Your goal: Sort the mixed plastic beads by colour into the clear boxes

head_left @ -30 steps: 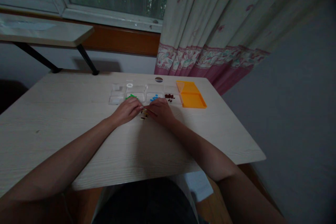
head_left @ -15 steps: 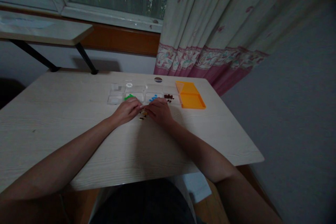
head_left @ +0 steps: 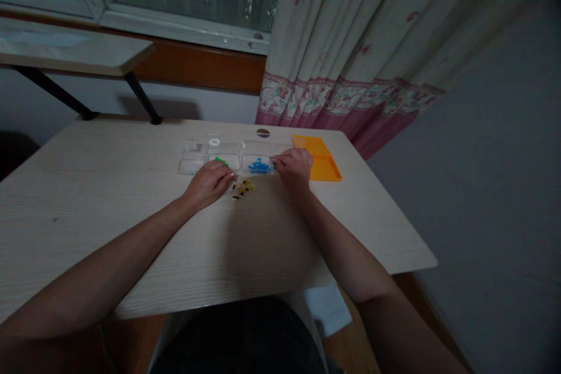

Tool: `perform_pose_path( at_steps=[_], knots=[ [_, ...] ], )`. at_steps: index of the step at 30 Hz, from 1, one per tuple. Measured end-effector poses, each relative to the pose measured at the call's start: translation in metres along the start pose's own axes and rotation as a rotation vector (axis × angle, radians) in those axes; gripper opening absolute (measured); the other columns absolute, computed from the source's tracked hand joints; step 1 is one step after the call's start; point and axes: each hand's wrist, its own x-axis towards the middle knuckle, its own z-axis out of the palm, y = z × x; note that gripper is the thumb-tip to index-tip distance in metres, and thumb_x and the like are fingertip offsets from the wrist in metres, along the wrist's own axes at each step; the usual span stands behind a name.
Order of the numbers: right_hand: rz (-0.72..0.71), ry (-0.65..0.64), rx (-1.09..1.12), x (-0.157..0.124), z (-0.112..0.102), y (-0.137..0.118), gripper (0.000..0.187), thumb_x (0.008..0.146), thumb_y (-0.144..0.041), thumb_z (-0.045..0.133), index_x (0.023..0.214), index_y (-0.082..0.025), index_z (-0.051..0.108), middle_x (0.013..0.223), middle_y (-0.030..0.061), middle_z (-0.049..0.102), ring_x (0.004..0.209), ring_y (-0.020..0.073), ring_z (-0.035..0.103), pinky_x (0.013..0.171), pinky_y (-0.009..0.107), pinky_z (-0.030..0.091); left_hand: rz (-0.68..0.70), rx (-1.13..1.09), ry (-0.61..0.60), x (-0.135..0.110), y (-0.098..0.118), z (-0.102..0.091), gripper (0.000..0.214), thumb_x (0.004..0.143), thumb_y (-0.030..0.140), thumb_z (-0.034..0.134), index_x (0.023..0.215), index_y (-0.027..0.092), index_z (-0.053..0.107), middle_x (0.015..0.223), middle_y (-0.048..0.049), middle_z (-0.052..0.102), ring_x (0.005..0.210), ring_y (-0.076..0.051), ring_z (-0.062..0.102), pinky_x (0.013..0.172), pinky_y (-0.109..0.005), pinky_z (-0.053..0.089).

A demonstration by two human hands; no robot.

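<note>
My left hand point(head_left: 210, 180) rests on the table just left of a small loose pile of yellow and dark brown pieces point(head_left: 243, 188). Its fingertips are pinched together; anything between them is too small to make out. Over the right-hand compartments of the clear plastic box point(head_left: 211, 148) is my right hand point(head_left: 294, 165), its fingers closed and pointing left. Whatever it pinches cannot be made out. Blue pieces point(head_left: 259, 166) fill a front compartment beside its fingertips. Green pieces point(head_left: 221, 161) lie in another compartment, partly behind my left hand. The brown pieces' compartment is mostly covered by my right hand.
An orange tray or lid point(head_left: 324, 166) lies right of the box. A round dark item point(head_left: 263, 133) is behind it on the wooden table point(head_left: 131, 210). A raised shelf point(head_left: 74, 55) on black legs stands at the back left. The curtain point(head_left: 350, 93) hangs behind.
My right hand has moved from the loose pile, where it was close to my left hand, rightward over the box. The blue pieces and the pile now show. My left hand has barely shifted.
</note>
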Motion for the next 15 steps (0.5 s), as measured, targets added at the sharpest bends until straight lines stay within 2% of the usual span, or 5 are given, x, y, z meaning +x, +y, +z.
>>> perform_pose_path(
  at_steps=[2, 5, 10, 15],
  knots=[
    [0.079, 0.032, -0.056, 0.002, -0.001, 0.015, 0.024, 0.091, -0.039, 0.061, 0.084, -0.025, 0.078, 0.088, 0.0077, 0.065, 0.094, 0.0250, 0.048, 0.086, 0.042, 0.035, 0.017, 0.021, -0.012, 0.000, 0.000, -0.001, 0.035, 0.102, 0.034, 0.038, 0.082, 0.018, 0.061, 0.076, -0.0056, 0.056, 0.078, -0.019, 0.052, 0.076, -0.035, 0.043],
    [0.111, 0.028, -0.103, 0.000, 0.001, 0.026, 0.025, 0.091, -0.038, 0.060, 0.082, -0.023, 0.078, 0.090, 0.0093, 0.063, 0.093, 0.0257, 0.046, 0.084, 0.042, 0.036, 0.029, 0.055, -0.020, -0.001, -0.001, -0.001, 0.035, 0.101, 0.034, 0.038, 0.082, 0.018, 0.061, 0.076, -0.0059, 0.057, 0.078, -0.020, 0.051, 0.074, -0.035, 0.043],
    [0.129, -0.024, -0.125, -0.003, 0.005, 0.028, 0.024, 0.091, -0.037, 0.059, 0.087, -0.022, 0.078, 0.092, 0.0101, 0.063, 0.094, 0.0264, 0.047, 0.084, 0.043, 0.035, 0.039, 0.096, -0.039, -0.002, -0.003, -0.003, 0.035, 0.101, 0.034, 0.039, 0.079, 0.017, 0.061, 0.077, -0.0061, 0.058, 0.078, -0.020, 0.052, 0.075, -0.035, 0.042],
    [0.168, -0.004, -0.070, 0.000, 0.002, 0.028, 0.028, 0.093, -0.036, 0.053, 0.094, -0.021, 0.077, 0.093, 0.0107, 0.065, 0.095, 0.0266, 0.048, 0.085, 0.042, 0.036, 0.036, 0.105, -0.031, -0.003, -0.006, -0.005, 0.034, 0.101, 0.034, 0.040, 0.084, 0.017, 0.064, 0.079, -0.0063, 0.060, 0.079, -0.020, 0.053, 0.077, -0.036, 0.042]
  ],
)
